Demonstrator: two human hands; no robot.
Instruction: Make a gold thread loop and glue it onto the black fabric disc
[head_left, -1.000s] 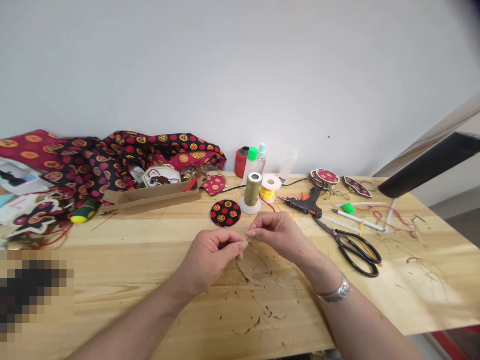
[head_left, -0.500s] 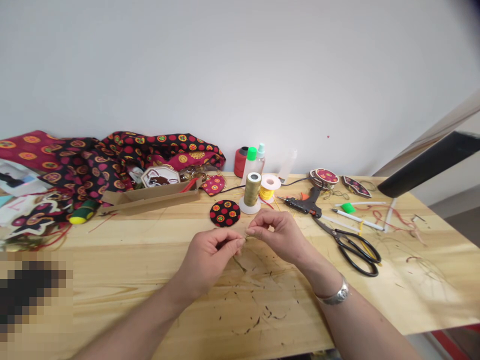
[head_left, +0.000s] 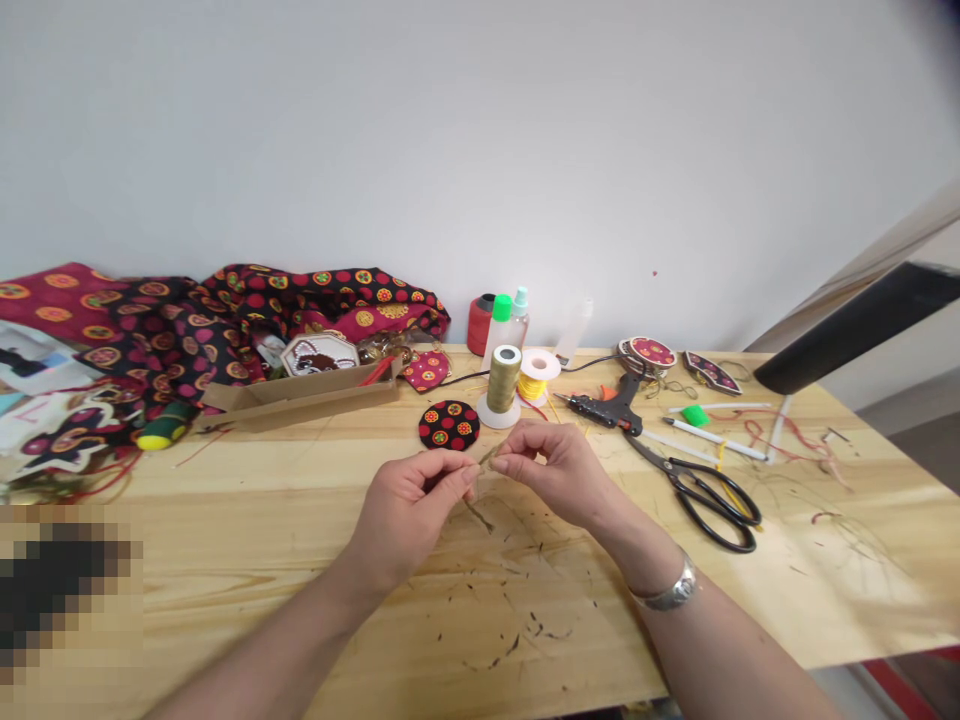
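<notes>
Over the middle of the wooden table, my left hand (head_left: pixel 416 505) pinches a thin olive-brown cord (head_left: pixel 478 518), whose loose end hangs below the fingertips. My right hand (head_left: pixel 551 470), with a silver bangle at the wrist, pinches the same cord a short way off, so a bit of it spans the gap between both hands. Just beyond the fingers lies a round black fabric disc (head_left: pixel 448 426) with red and orange flower prints. Behind my right hand stands an olive thread spool (head_left: pixel 504 380), beside a spool of yellow cord (head_left: pixel 534 385).
Right of my hands lie black-handled scissors (head_left: pixel 716 500), a black glue gun (head_left: pixel 611 408) and a white pen (head_left: pixel 712 437). A cardboard tray (head_left: pixel 300 395) and patterned fabric (head_left: pixel 247 300) sit at the back left. Bottles (head_left: pixel 499 330) stand near the wall. Dark scraps litter the tabletop (head_left: pixel 300 520).
My left hand has shifted slightly left, away from the right. More of the cord shows between the fingertips and below them. My right hand has barely moved.
</notes>
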